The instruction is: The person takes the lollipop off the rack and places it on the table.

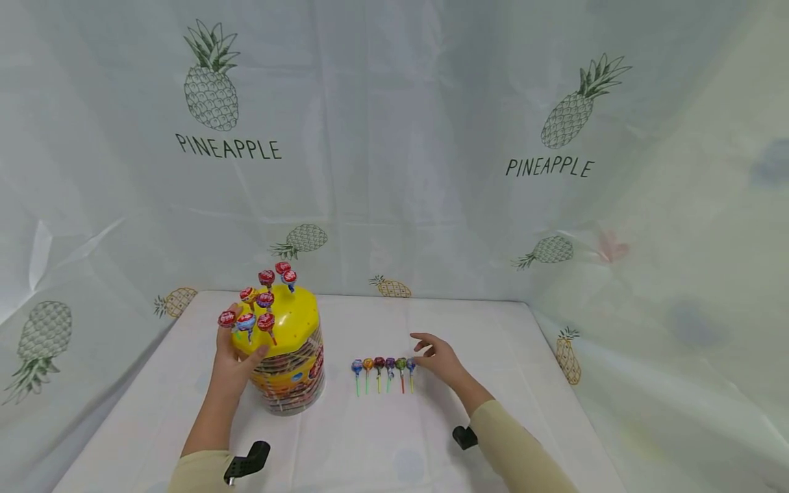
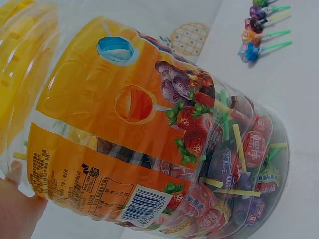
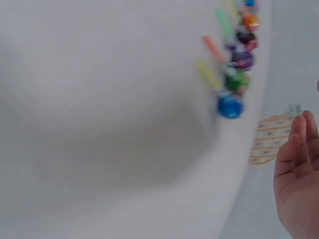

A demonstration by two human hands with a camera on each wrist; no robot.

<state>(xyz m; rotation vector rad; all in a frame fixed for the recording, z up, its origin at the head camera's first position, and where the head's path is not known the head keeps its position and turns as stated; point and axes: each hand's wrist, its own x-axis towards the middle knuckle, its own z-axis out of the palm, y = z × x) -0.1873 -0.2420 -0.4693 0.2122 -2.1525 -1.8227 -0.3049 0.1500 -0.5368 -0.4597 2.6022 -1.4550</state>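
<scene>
My left hand (image 1: 233, 366) grips a big clear jar (image 1: 290, 390) around its yellow lid (image 1: 296, 322), thumb at the front and fingers on the far left side. Several wrapped lollipops (image 1: 266, 322) stand upright in the lid, sticks down. More lollipops (image 2: 224, 169) fill the jar behind its orange label (image 2: 99, 74). Right of the jar, several lollipops (image 1: 390, 364) lie in a neat row, sticks towards me. At the row's right end my right hand (image 1: 440, 359) hovers with relaxed fingers, beside a blue-wrapped lollipop (image 3: 230, 106); it holds nothing.
A white cloth covers the table (image 1: 345, 452). Behind it hangs a pale curtain (image 1: 394, 171) printed with pineapples. Dark wrist camera mounts (image 1: 248, 463) stick out from both sleeves.
</scene>
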